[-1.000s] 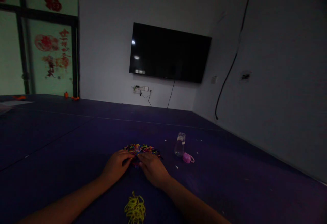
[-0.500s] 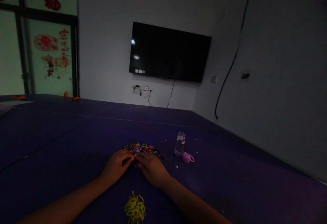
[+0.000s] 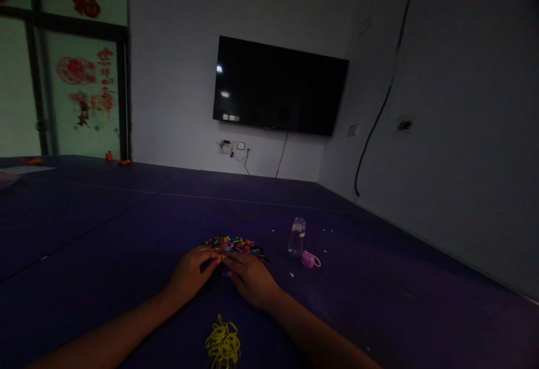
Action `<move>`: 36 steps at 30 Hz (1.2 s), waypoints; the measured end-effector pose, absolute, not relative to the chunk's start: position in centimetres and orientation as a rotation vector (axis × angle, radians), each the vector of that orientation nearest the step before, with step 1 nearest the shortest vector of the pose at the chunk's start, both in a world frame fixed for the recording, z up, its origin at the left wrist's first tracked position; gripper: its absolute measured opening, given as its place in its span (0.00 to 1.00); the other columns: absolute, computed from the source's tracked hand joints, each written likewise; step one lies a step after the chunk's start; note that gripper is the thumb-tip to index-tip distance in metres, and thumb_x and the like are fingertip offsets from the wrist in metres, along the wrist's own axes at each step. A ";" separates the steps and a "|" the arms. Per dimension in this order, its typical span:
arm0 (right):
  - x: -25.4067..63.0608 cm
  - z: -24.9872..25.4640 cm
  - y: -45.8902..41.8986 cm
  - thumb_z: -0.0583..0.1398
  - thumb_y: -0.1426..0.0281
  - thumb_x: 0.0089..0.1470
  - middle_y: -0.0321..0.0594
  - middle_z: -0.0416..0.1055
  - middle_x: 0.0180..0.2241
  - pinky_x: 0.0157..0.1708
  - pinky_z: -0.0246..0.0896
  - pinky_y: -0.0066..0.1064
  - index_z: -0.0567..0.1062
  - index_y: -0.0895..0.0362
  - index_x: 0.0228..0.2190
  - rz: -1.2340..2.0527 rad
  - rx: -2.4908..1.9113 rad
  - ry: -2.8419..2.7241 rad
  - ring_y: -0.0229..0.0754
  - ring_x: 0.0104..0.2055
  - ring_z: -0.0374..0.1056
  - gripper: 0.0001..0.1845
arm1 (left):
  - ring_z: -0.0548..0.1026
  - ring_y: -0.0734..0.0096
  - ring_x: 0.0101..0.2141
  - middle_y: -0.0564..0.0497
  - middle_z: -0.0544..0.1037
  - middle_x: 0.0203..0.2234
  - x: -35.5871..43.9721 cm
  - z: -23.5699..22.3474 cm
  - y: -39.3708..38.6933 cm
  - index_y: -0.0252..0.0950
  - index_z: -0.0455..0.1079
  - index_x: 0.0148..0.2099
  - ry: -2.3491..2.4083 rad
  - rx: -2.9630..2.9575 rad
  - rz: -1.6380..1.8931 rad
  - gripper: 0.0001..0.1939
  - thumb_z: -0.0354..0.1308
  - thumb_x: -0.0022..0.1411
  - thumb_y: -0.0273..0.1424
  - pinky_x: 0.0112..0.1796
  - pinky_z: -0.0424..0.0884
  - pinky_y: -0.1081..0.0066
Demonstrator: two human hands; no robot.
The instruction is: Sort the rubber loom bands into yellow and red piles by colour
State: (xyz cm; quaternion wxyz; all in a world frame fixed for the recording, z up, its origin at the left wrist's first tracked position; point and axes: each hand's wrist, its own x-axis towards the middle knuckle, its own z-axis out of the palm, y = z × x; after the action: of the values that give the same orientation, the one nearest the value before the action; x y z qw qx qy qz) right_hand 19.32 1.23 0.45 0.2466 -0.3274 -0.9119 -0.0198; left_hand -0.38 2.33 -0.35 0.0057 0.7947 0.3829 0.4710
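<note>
A heap of many-coloured elastic bands (image 3: pixel 233 243) lies on the dark purple surface, partly covered by my hands. At its near left side my left hand (image 3: pixel 192 272) is closed, thumb and forefinger pinched on a yellow elastic band (image 3: pixel 222 257). My right hand (image 3: pixel 251 279) meets it from the other side, fingers bent together over the near edge of the heap. Its fingertips are at the same yellow band, though whether they grip it is hard to make out. Nearer to me, between my forearms, sits a loose pile of yellow elastic bands (image 3: pixel 223 344).
Right of the heap stands a clear bottle (image 3: pixel 297 238), with a pink lid with a loop (image 3: pixel 309 259) beside it. White scraps (image 3: pixel 291 274) dot the surface. Small orange objects (image 3: pixel 124 162) lie at the far left edge. A black television (image 3: pixel 280 85) hangs on the wall.
</note>
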 end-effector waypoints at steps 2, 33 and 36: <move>19.3 0.5 1.2 0.52 0.72 0.58 0.43 0.65 0.53 0.50 0.58 0.34 0.65 0.54 0.53 -0.053 -0.881 -2.498 0.41 0.52 0.62 0.20 | 0.77 0.66 0.33 0.51 0.79 0.30 -0.4 -0.3 2.3 0.39 0.74 0.33 1.176 2.485 1.475 0.07 0.55 0.58 0.29 0.37 0.73 0.66; 19.1 1.0 0.5 0.52 0.74 0.57 0.41 0.69 0.49 0.51 0.56 0.33 0.70 0.55 0.45 0.056 -0.778 -2.485 0.41 0.51 0.64 0.14 | 0.76 0.67 0.33 0.50 0.79 0.30 -0.5 -0.5 2.3 0.38 0.75 0.37 0.895 2.737 1.391 0.11 0.52 0.59 0.24 0.35 0.72 0.68; 19.2 1.0 0.5 0.51 0.74 0.58 0.41 0.70 0.48 0.50 0.57 0.32 0.71 0.56 0.43 0.030 -0.742 -2.442 0.40 0.50 0.64 0.14 | 0.75 0.67 0.31 0.51 0.78 0.28 -0.4 -0.5 2.1 0.38 0.74 0.34 0.919 2.748 1.393 0.08 0.53 0.60 0.25 0.34 0.71 0.68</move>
State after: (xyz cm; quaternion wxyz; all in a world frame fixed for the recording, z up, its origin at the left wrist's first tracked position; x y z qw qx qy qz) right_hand 19.16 0.47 1.05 0.2906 -0.2781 -0.9155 0.0112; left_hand -0.44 2.08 -0.47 -0.0369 0.8542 0.2855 0.4330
